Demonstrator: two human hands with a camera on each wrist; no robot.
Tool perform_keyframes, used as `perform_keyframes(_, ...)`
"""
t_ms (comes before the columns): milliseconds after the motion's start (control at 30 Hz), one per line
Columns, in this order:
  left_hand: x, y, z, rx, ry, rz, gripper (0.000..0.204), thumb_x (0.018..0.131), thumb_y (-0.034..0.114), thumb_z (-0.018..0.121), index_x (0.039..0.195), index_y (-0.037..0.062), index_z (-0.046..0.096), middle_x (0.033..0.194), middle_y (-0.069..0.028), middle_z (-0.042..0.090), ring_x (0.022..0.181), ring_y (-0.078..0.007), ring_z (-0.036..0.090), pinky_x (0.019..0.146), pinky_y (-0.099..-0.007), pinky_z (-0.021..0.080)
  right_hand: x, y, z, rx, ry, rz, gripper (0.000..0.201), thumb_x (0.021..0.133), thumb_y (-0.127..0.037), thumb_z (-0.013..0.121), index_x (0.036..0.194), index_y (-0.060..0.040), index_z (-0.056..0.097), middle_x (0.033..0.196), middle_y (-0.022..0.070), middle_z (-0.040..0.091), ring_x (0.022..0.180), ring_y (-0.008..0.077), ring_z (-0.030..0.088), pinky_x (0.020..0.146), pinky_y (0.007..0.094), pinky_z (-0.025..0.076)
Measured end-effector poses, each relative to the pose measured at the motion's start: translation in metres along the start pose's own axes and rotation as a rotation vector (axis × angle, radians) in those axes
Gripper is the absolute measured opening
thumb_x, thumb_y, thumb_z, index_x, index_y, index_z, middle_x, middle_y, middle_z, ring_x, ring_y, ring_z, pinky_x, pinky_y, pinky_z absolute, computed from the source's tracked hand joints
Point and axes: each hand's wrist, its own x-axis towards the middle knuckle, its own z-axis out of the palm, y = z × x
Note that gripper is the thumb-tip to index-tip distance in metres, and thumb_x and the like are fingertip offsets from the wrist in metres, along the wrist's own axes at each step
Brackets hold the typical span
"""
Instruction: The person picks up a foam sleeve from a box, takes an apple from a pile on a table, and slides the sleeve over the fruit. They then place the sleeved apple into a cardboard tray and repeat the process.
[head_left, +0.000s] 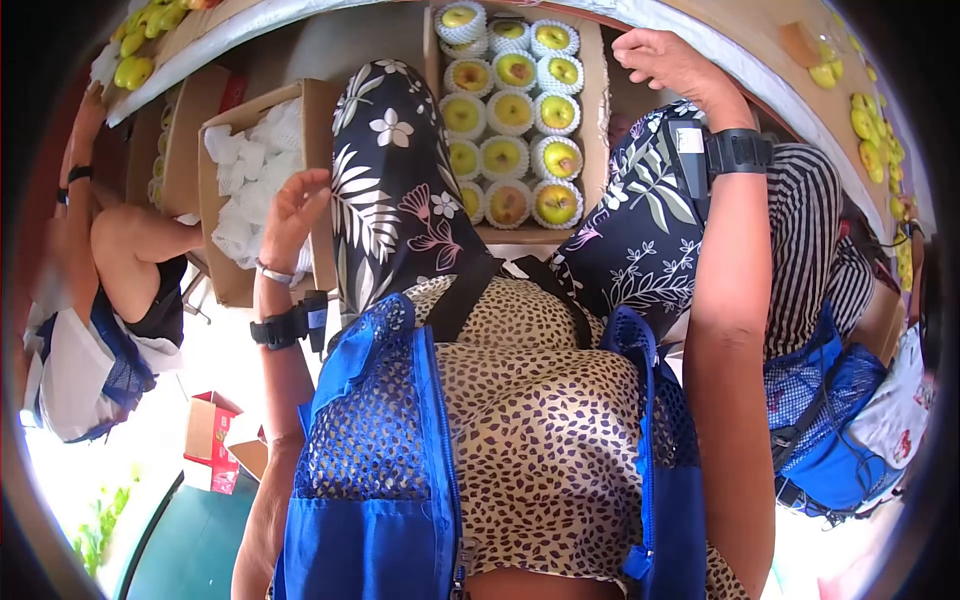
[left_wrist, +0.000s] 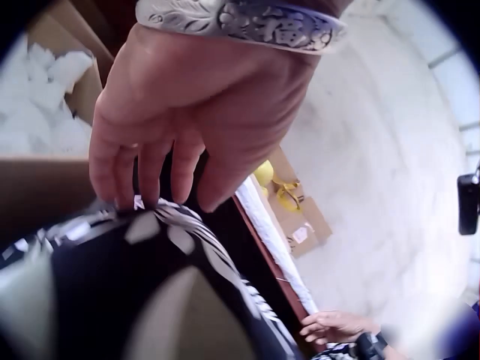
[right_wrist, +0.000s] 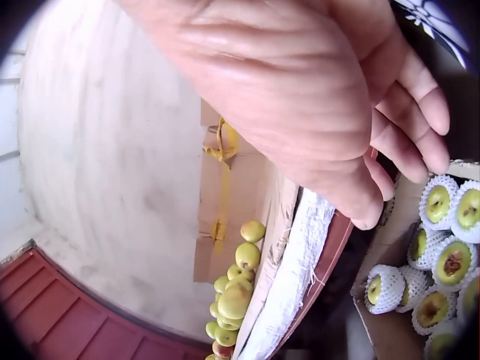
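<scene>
Between the person's knees stands a cardboard box [head_left: 596, 110] with rows of yellow-green apples [head_left: 515, 70], each in a white foam net. The left hand [head_left: 296, 222] is beside the left knee, its fingers bent loosely over the flowered trousers [left_wrist: 172, 247] with nothing in them. Just left of it is a carton [head_left: 318, 115] heaped with white foam nets [head_left: 262, 150]. The right hand [head_left: 672, 68] is raised over the right knee, near the apple box's far right corner. Its fingers [right_wrist: 420, 97] are loosely extended and hold nothing.
A table edge wrapped in white cloth [right_wrist: 296, 262] curves across the front, with loose apples [right_wrist: 236, 296] on cardboard behind it. Another person [head_left: 100, 260] sits at the left, and one in striped trousers [head_left: 805, 250] sits close at the right.
</scene>
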Motion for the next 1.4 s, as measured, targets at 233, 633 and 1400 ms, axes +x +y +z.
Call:
perform_keyframes(233,-0.042,-0.102,-0.065,0.501,0.536,0.020,0.028,0.072,0.012,0.067,0.099,0.0080,0.060,0.088,-0.0099,0.064,0.078,-0.0196,0.061,0.068,-0.0301,0.048,0.029,-0.025,0.004,0.043,-0.099,-0.079,0.031,0.086,-0.027,0.054,0.110,-0.0063,0.053,0.083,0.0011,0.059,0.069,0.0095,0.052,0.057,0.0232,0.043)
perform_keyframes(633,-0.086,-0.162,-0.033,1.069,0.612,-0.268,0.026,0.082,0.028,0.040,0.073,0.0127,0.058,0.075,-0.0095,0.063,0.078,-0.0279,0.059,0.075,-0.0414,0.036,0.016,-0.040,0.002,0.127,-0.003,0.038,0.031,0.085,-0.025,0.053,0.110,-0.0058,0.054,0.089,0.0008,0.060,0.075,0.0086,0.055,0.061,0.0217,0.041)
perform_keyframes(1400,-0.039,-0.153,-0.020,0.885,0.323,-0.543,0.035,0.079,0.034,0.051,0.101,0.0076,0.059,0.088,-0.0216,0.063,0.086,-0.0356,0.061,0.075,-0.0417,0.050,0.011,-0.040,0.004,0.106,0.077,-0.012,0.032,0.084,-0.028,0.055,0.105,-0.0040,0.057,0.088,0.0024,0.061,0.075,0.0107,0.057,0.063,0.0242,0.044)
